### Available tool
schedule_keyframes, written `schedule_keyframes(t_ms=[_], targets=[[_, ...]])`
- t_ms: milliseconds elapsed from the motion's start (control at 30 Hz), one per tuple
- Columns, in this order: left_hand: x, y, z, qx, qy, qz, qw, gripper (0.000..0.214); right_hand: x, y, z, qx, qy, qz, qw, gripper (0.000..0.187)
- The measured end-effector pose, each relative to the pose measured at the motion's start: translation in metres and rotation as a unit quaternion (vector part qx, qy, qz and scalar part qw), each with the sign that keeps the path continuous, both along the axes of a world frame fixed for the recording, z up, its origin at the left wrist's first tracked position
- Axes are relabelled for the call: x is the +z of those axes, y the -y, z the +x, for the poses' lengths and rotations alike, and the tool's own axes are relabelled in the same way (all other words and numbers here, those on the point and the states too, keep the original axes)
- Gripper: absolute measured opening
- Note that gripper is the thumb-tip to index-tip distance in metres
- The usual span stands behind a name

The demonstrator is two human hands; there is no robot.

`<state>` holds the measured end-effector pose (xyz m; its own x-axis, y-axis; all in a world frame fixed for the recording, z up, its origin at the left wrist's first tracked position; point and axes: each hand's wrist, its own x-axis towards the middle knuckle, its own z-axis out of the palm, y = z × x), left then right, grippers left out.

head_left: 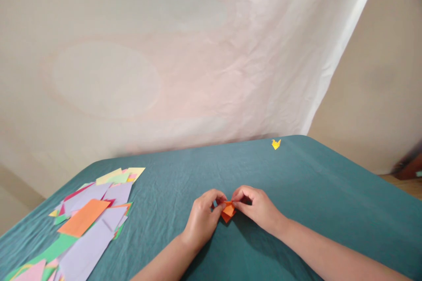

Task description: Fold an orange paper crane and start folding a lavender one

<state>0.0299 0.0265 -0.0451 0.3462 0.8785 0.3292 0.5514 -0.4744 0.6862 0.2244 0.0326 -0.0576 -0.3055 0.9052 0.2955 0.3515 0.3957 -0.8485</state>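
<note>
A small folded orange paper [228, 211] lies between both hands just above the teal tablecloth [296, 184]. My left hand [202, 217] pinches its left side with curled fingers. My right hand [255, 208] pinches its right side, fingertips pressed on the upper edge. Most of the paper is hidden by the fingers; only a small triangular part shows.
A spread pile of coloured paper sheets [89, 219], lilac, orange, green, pink and yellow, covers the table's left side. A small yellow folded paper figure [276, 143] stands near the far edge. A white wrinkled backdrop [184, 52] hangs behind the table.
</note>
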Motion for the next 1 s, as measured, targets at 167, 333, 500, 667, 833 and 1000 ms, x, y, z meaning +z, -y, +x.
schedule_keyframes(t_ms=[167, 333, 500, 667, 833, 1000], targets=[[-0.0016, 0.0000, -0.0002, 0.007, 0.002, 0.009, 1.000, 0.013, -0.0006, -0.0010, 0.0006, -0.001, 0.011, -0.006, 1.000, 0.010], [-0.0023, 0.0001, -0.0002, 0.011, 0.010, 0.015, 1.000, 0.015, -0.0041, -0.0013, 0.0008, 0.004, 0.005, -0.028, 1.000, 0.012], [-0.0020, 0.0010, 0.0000, 0.014, 0.010, 0.016, 1.000, 0.014, -0.0065, -0.0027, 0.0007, 0.001, -0.007, -0.041, 0.999, 0.010], [-0.0055, -0.0005, 0.0004, 0.005, 0.020, 0.021, 1.000, 0.020, -0.0039, -0.0018, -0.0006, -0.015, 0.024, -0.005, 1.000, 0.008], [-0.0023, -0.0009, 0.0035, -0.009, -0.014, 0.061, 0.998, 0.012, -0.0012, 0.0024, -0.0025, -0.018, 0.056, 0.052, 0.997, 0.008], [0.0027, 0.0019, 0.0057, -0.021, -0.021, 0.088, 0.996, 0.011, -0.0022, 0.0049, -0.0035, -0.024, 0.074, 0.083, 0.994, 0.008]])
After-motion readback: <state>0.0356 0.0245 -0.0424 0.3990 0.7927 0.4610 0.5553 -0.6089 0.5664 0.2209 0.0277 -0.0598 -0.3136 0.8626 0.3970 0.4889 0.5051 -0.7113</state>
